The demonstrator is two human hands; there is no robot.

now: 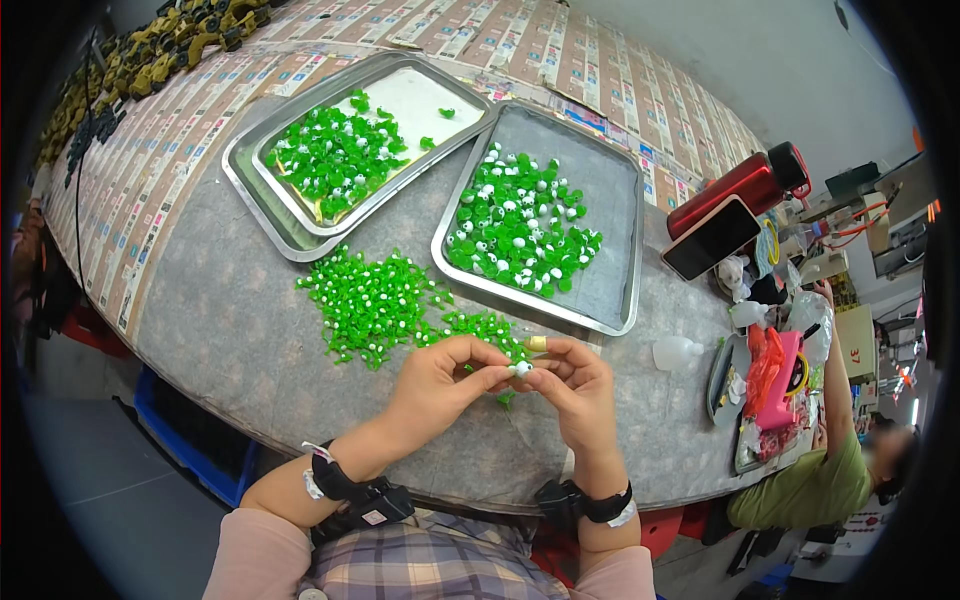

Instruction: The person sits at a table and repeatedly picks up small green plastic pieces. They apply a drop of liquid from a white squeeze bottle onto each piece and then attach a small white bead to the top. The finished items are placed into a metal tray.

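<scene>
Near the table's front edge, my left hand [452,378] and my right hand [572,382] meet with their fingertips pinched together. Between them is a small white-and-green plastic piece [522,369], mostly covered by the fingers; both hands grip it. One right finger wears a yellowish finger cover [537,343]. Just beyond the hands, a loose heap of small green-and-white pieces [370,300] spreads over the table. Farther off, a metal tray [640,250] holds larger green pieces with white balls. To its left, a second metal tray [240,165] carries a smaller tray with similar pieces.
On the right stand a red bottle [725,190], a phone [712,237], a small translucent bottle [677,353] and a pink object [780,385] amid clutter. Another person in a green sleeve [815,490] reaches in there. Dark yellow parts [150,70] are piled far left.
</scene>
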